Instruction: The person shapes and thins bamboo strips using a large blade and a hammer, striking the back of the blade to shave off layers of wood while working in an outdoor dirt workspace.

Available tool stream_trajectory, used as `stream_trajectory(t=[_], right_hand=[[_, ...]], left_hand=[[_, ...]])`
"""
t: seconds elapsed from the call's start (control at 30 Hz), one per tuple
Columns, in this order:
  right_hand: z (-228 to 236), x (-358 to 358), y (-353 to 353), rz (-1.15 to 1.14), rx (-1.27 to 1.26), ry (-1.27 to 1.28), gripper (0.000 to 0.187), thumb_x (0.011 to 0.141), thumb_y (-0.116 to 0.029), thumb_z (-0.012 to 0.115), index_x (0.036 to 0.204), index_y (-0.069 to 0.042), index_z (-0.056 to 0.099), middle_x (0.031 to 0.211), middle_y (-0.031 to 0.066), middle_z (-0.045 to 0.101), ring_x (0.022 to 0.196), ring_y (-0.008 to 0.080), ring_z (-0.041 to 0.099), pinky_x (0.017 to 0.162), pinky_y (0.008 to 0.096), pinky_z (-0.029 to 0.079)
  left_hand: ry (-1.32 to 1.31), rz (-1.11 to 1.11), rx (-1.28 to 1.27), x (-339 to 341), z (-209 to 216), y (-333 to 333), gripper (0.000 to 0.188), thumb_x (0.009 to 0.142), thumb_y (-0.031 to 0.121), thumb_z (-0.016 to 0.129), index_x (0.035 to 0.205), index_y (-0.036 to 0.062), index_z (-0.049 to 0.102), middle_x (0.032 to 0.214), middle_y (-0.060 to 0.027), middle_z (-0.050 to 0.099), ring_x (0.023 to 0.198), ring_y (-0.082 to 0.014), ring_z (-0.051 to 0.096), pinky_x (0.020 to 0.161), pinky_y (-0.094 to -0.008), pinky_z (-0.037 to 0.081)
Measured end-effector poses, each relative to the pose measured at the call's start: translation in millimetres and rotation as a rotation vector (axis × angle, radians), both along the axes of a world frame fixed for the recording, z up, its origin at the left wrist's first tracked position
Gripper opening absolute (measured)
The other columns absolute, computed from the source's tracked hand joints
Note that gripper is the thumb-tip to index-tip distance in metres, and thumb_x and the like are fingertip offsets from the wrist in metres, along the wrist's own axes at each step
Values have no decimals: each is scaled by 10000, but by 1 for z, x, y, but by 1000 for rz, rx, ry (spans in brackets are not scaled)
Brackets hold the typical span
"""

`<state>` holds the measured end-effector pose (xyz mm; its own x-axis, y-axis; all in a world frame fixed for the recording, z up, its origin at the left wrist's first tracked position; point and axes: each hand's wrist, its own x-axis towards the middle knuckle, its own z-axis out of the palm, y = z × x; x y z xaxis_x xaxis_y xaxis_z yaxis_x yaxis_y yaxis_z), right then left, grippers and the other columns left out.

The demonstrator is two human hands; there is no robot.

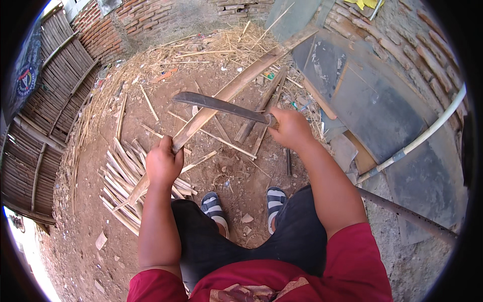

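My left hand (165, 162) is wrapped round the lower part of a long split bamboo strip (236, 84), which slants up and away to the right. In my right hand (291, 128) is the handle of a machete (221, 104). Its dark, broad blade points left and crosses over the strip, above my left hand. Whether the edge touches the bamboo, I cannot tell. Below and left of my left hand lies a pile of pale split bamboo pieces (118, 176) on the dirt ground.
Dark flat panels (372, 95) lean along the brick wall at the right, with a pale pipe (427, 132) across them. Straw and scraps (201, 45) lie at the back. A woven bamboo wall (45, 116) stands left. Loose sticks (259, 108) lie beyond my feet.
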<state>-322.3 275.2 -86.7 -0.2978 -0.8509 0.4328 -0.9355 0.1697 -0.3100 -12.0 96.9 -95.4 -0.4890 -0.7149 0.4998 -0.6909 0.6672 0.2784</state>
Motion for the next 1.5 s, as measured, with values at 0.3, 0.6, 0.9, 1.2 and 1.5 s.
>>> stream_trajectory(t=[0.3,0.6,0.9,1.2,1.5], right_hand=[[0,20,-9,79,1,96,289,775,-200,760,1004,-89,624,856,138,694,835,378,686,740,500,547],[-11,37,-19,131,24,125,226,806,-207,736,976,-102,630,832,133,694,821,347,704,704,484,554],[-42,-57,-5,-400,-132,-254,219,866,-220,690,1031,-78,660,907,197,722,837,364,710,749,475,563],[-2,5,-1,68,69,22,250,831,-243,735,998,-83,641,813,175,697,806,393,692,709,487,534],[-2,-17,8,-202,-60,-131,259,816,-227,736,1032,-102,666,810,152,699,780,372,693,710,494,544]], left_hand=[[-10,-54,26,-3,4,13,247,819,215,744,916,36,604,784,-224,654,769,-456,642,679,-535,495],[-57,-140,-31,4,-10,4,255,818,228,737,900,33,596,831,-232,670,799,-453,655,704,-530,520],[-218,-57,171,-1,4,9,234,809,224,700,907,36,601,861,-223,687,839,-442,667,759,-525,538],[-97,-44,87,2,-1,5,231,794,199,718,917,39,606,836,-217,675,821,-436,658,731,-521,526],[-70,-8,80,2,5,-1,215,802,196,717,894,40,602,821,-232,664,802,-461,646,708,-532,512]])
